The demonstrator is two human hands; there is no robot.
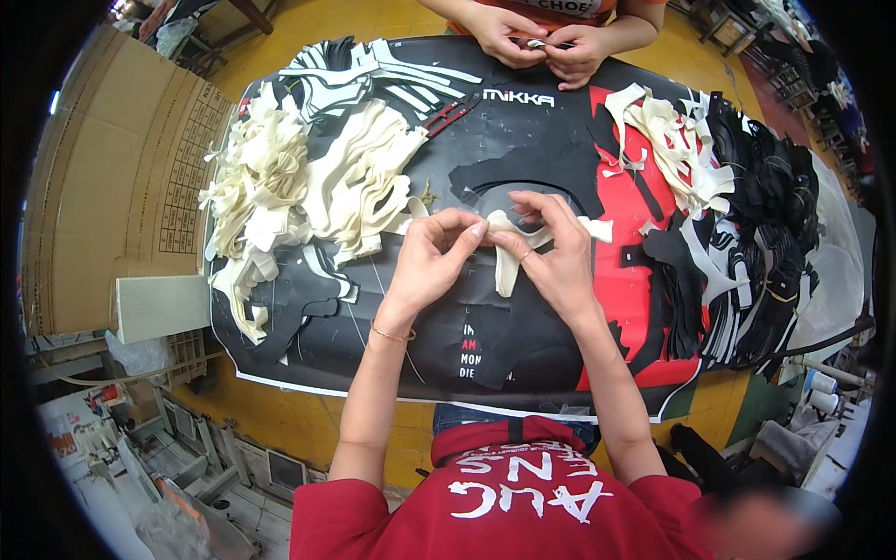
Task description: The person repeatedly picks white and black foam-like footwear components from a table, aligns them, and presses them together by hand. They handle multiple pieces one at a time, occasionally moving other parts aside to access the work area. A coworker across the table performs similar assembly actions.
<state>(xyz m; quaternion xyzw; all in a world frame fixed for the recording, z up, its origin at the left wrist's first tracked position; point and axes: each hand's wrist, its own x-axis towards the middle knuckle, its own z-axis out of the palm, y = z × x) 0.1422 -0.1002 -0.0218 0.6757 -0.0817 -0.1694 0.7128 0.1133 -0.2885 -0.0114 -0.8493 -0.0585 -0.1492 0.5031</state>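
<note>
Over the middle of the table, a curved cream fabric piece (506, 271) is held between my two hands. My left hand (437, 254) pinches its edge between thumb and index finger. My right hand (560, 254) has its thumb against the cloth and its fingers curled above, gripping the same piece. One end of the fabric hangs down between the hands, while another strip (597, 230) sticks out to the right past my right fingers. Just beyond my hands lies a dark cut fabric piece (527, 168) on the black sheet covering the table.
Cream fabric pieces (359, 177) are heaped at the left, beside black-and-white strips (373, 75). Red-handled scissors (451, 114) lie behind them. Bundled black pieces (770, 187) fill the right side. Across the table, another person's hands (551, 47) hold a small piece. A cardboard box (112, 177) stands left.
</note>
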